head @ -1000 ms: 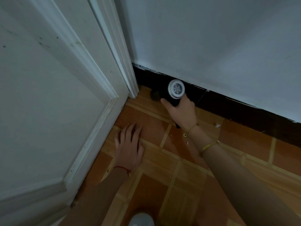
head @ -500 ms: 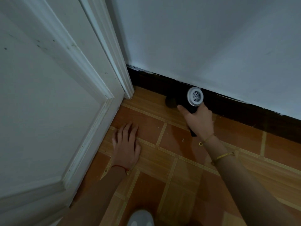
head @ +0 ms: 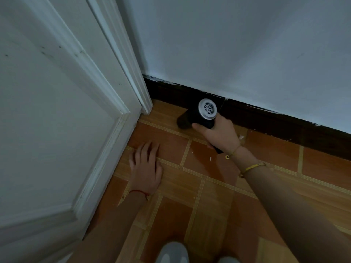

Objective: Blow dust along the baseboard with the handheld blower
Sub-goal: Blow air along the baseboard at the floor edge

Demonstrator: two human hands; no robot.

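My right hand grips the handle of a black handheld blower with a round white rear grille. Its dark nozzle points left and down, close to the floor beside the dark baseboard under the white wall. My left hand lies flat on the tiled floor with its fingers spread, holding nothing, near the door's bottom edge. Small white specks of debris lie on the tile just below the blower.
A white panelled door stands open at the left, its edge meeting the door frame in the corner. Orange-brown floor tiles fill the foreground. The toes of grey shoes show at the bottom edge.
The blower and my right hand have shifted left along the baseboard, back toward the door corner. My left hand has stayed flat on the floor.
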